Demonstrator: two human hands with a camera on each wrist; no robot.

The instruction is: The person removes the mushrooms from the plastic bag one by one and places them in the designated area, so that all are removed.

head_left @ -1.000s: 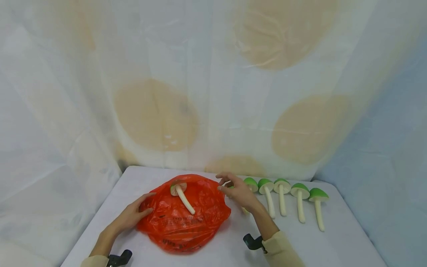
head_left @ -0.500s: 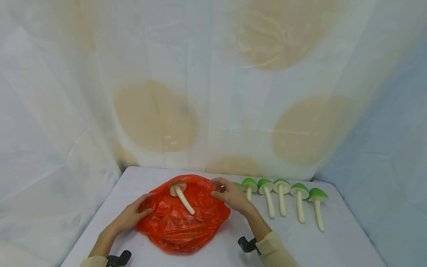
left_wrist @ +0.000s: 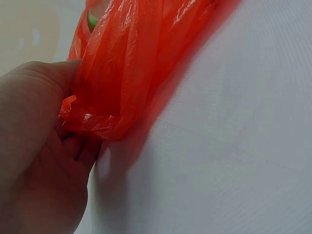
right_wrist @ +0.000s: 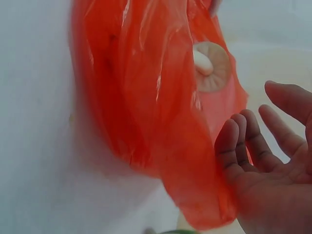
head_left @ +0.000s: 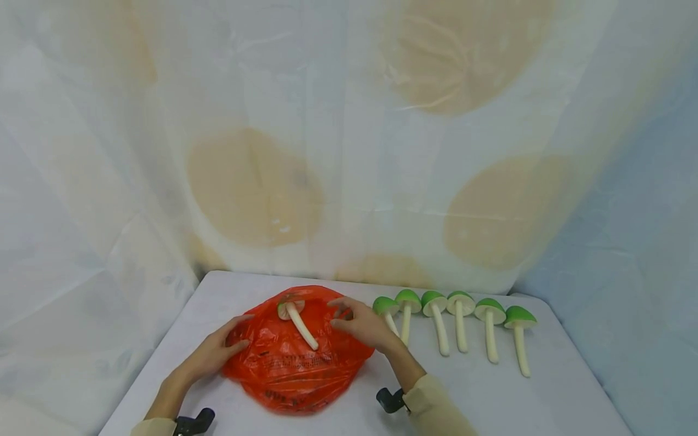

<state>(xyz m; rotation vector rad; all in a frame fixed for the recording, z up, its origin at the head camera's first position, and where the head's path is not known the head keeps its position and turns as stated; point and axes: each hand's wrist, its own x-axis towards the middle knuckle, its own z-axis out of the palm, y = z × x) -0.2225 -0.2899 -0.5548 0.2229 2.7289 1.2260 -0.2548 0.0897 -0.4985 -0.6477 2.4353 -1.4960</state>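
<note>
A red plastic bag (head_left: pixel 294 381) with dark print lies crumpled on the white table. On it rests a toy mushroom (head_left: pixel 302 327) with a long pale stem and green cap. My left hand (head_left: pixel 217 351) holds the bag's left edge; in the left wrist view the bag's edge (left_wrist: pixel 95 119) passes between thumb and fingers. My right hand (head_left: pixel 362 324) hovers at the bag's right side, to the right of the mushroom. In the right wrist view its fingers (right_wrist: pixel 253 141) are loosely bent beside the bag and hold nothing.
Several more green-capped mushrooms (head_left: pixel 460 324) stand in a row along the table's right half, the nearest one (head_left: pixel 386 306) partly behind my right hand. White sheeting with tan circles hangs behind the table (head_left: pixel 436 399) and at both sides.
My right hand has moved left from beside the bag to over its right part, uncovering the mushrooms at the row's left end. My left hand, the bag and the mushroom on it stay nearly still.
</note>
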